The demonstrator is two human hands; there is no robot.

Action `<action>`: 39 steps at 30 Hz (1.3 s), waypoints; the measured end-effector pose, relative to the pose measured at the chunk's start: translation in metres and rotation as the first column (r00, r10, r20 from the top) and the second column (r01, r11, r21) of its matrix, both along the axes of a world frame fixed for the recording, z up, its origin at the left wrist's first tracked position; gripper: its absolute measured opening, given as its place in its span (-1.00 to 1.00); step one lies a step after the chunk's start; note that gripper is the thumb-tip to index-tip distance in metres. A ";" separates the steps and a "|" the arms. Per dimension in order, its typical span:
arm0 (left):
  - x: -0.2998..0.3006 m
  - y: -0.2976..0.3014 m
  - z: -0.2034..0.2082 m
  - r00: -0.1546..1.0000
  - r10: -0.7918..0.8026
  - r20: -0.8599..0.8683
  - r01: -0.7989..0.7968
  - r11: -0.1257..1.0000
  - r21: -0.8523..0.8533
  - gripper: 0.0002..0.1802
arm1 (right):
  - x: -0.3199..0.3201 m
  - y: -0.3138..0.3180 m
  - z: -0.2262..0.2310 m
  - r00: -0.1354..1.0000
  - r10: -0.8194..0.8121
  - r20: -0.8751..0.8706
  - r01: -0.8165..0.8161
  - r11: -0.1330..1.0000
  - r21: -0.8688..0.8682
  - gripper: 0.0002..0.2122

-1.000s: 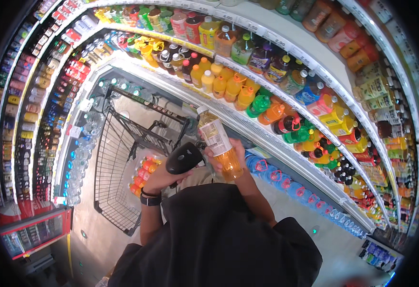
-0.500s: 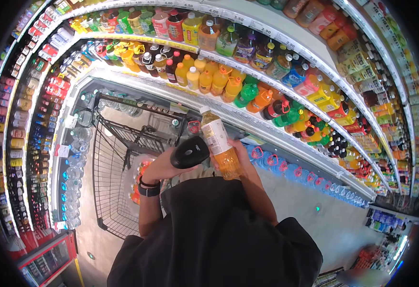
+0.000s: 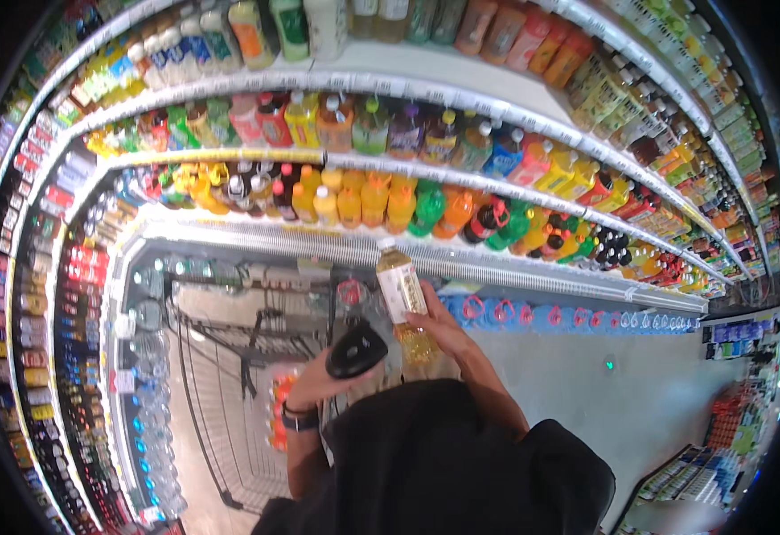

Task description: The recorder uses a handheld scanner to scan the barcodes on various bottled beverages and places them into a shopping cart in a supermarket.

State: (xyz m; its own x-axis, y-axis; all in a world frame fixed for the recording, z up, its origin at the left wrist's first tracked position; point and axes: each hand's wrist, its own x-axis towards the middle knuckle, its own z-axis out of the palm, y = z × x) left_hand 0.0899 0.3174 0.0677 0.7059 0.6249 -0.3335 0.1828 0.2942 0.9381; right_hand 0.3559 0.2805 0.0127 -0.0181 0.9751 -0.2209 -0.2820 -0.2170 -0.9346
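A black handheld scanner (image 3: pixel 357 350), which looks like a barcode scanner, sits in my left hand (image 3: pixel 315 383), its fingers mostly hidden beneath it. My right hand (image 3: pixel 440 328) is wrapped round a clear plastic bottle (image 3: pixel 397 287) of amber drink with a white label and a pale cap. The bottle stands slightly tilted, its cap pointing away from me, just right of the scanner with a small gap between them. My right thumb lies across the lower part of the label.
A dark wire shopping cart (image 3: pixel 182 357) is to my left, with a pack of orange-red bottles (image 3: pixel 281 410) beside my left forearm. Curved shelves (image 3: pixel 229 159) of drinks rise ahead and on the left. Large blue-tinted water bottles (image 3: pixel 533 316) line the floor along the shelf base.
The view has tilted up, bringing more upper shelves in. The bottle is more upright, and my right thumb now presses across its label. The scanner stays in my left hand.
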 end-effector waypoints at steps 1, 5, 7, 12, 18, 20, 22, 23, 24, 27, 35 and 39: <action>-0.003 0.003 0.002 0.993 -0.055 -0.100 0.050 0.997 -0.054 -0.53 | 0.003 0.005 0.004 1.000 -0.001 -0.030 -0.002 0.996 -0.084 -0.30; 0.001 0.009 -0.018 0.998 -0.042 0.036 0.047 0.986 -0.160 -0.62 | 0.028 0.034 0.030 0.981 -0.164 -0.101 0.145 0.974 -0.172 -0.28; 0.010 0.018 -0.015 0.994 -0.070 0.082 0.086 0.973 -0.214 -0.62 | 0.051 0.053 0.021 0.973 -0.230 0.012 0.230 0.967 -0.106 -0.28; 0.044 0.047 -0.009 0.997 -0.048 0.053 0.057 0.979 -0.195 -0.60 | 0.117 0.115 0.067 0.953 -0.296 -0.057 0.300 0.951 0.076 -0.37; 0.086 0.091 0.004 0.981 -0.183 0.062 0.186 0.981 -0.049 -0.55 | 0.156 0.211 0.157 0.926 -0.301 0.229 0.167 0.869 0.466 -0.39; 0.095 0.094 0.009 0.990 -0.132 0.049 0.134 0.990 -0.040 -0.54 | 0.156 0.254 0.175 0.919 -0.280 0.276 0.105 0.851 0.514 -0.39; 0.102 0.098 0.012 0.997 -0.073 0.036 0.074 0.997 -0.031 -0.54 | 0.152 0.303 0.183 0.927 -0.269 0.260 0.092 0.837 0.539 -0.39; 0.103 0.098 0.011 0.998 -0.048 0.033 0.049 0.998 -0.026 -0.54 | 0.148 0.328 0.184 0.931 -0.267 0.247 0.089 0.827 0.556 -0.38; 0.103 0.097 0.011 0.999 -0.024 0.030 0.025 0.999 -0.022 -0.54 | 0.148 0.356 0.179 0.934 -0.256 0.248 0.076 0.824 0.561 -0.38; 0.101 0.085 0.014 0.994 0.098 0.042 -0.096 0.994 -0.042 -0.58 | 0.136 0.425 0.167 0.871 -0.396 0.290 0.115 0.739 0.664 -0.36; 0.085 0.044 0.004 0.893 0.446 -0.053 -0.450 0.887 -0.107 -0.66 | 0.112 0.507 0.141 0.687 -0.643 0.340 0.207 0.621 0.756 -0.24; 0.086 0.032 0.004 0.824 0.566 -0.014 -0.562 0.815 -0.138 -0.66 | 0.097 0.506 0.135 0.495 -0.756 0.429 0.170 0.568 0.805 -0.24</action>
State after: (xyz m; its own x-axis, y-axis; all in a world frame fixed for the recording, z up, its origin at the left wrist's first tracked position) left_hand 0.1756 0.3497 0.0721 0.2525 0.8685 -0.4265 -0.0773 0.4575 0.8858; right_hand 0.4527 0.7861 0.1479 0.3446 0.6396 0.6871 0.6201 0.3944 -0.6782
